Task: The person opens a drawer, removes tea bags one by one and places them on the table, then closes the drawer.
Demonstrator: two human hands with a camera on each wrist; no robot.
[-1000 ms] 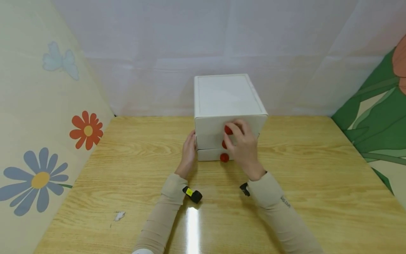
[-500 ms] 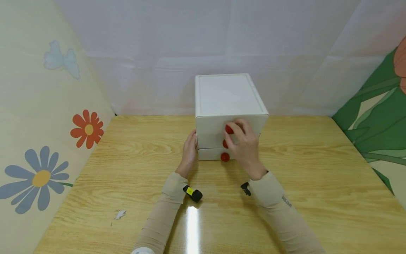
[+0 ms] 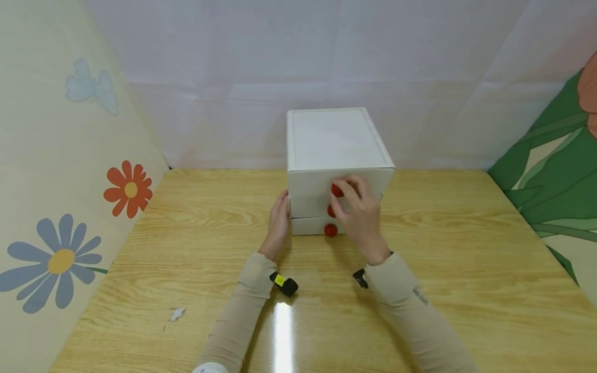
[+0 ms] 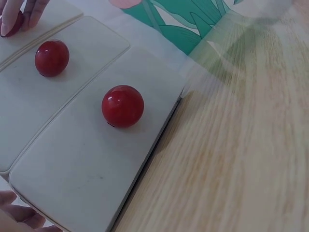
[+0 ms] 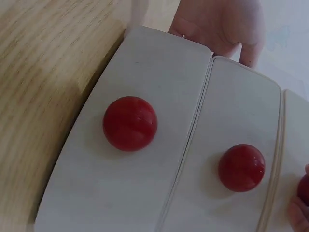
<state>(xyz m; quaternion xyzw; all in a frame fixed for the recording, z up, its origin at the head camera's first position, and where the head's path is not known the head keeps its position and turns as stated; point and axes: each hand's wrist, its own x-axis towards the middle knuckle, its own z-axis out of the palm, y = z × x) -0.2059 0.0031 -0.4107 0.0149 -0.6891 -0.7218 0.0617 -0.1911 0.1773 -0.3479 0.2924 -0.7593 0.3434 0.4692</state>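
A white three-drawer box (image 3: 338, 139) stands on the wooden table, its drawer fronts facing me. Each front carries a round red knob. My right hand (image 3: 361, 220) pinches the top knob (image 3: 337, 190) between thumb and fingers. Below it, the middle knob (image 4: 52, 58) and the bottom knob (image 4: 122, 106) show fully in the left wrist view. My left hand (image 3: 277, 225) lies along the box's left side with its fingers extended. In the right wrist view, that left hand (image 5: 219, 24) shows beyond the ends of the bottom and middle drawer fronts.
Behind the box hangs a white cloth (image 3: 224, 114) at the back of the wooden table (image 3: 196, 238). A flower-painted panel (image 3: 42, 166) stands at the left, and a green leaf-patterned one (image 3: 555, 171) at the right. A small pale worn patch (image 3: 177, 314) marks the table's front left.
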